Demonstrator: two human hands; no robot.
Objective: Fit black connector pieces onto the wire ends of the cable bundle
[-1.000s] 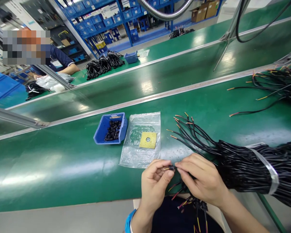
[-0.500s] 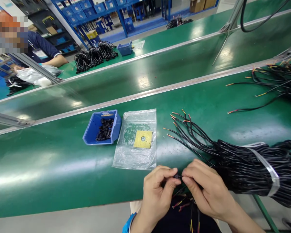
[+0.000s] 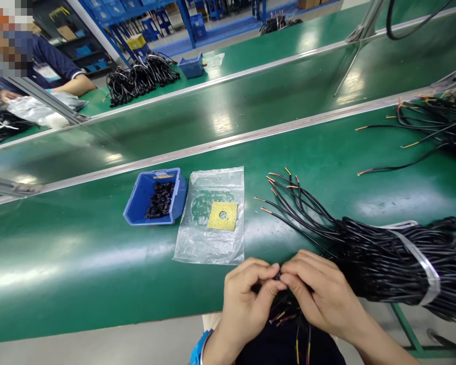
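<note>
My left hand (image 3: 249,291) is closed, pinching a small black part (image 3: 277,276) between thumb and forefinger; most of it is hidden. Against those fingertips, my right hand (image 3: 319,291) is closed in a pinch on a thin black cable, which the fingers now cover. Below both hands hang black cables with red and yellow wire ends (image 3: 279,319), over my lap. Right beside my right hand lies a thick bundle of black cables (image 3: 387,258) bound with a pale band (image 3: 421,261). Its bare copper-tipped ends fan out to the left on the green table (image 3: 99,279).
A blue bin (image 3: 129,208) holds small black parts (image 3: 160,200). Beside it, a yellow square pad (image 3: 223,216) with a hole rests on a clear plastic bag (image 3: 205,248). More cables (image 3: 448,126) lie at right. Across the metal-edged divider, a person's arm (image 3: 74,83) rests near bundled cables (image 3: 140,78).
My right hand has moved slightly left, so its fingertips meet those of my left hand and the short length of cable between them is hidden. The view has shifted slightly.
</note>
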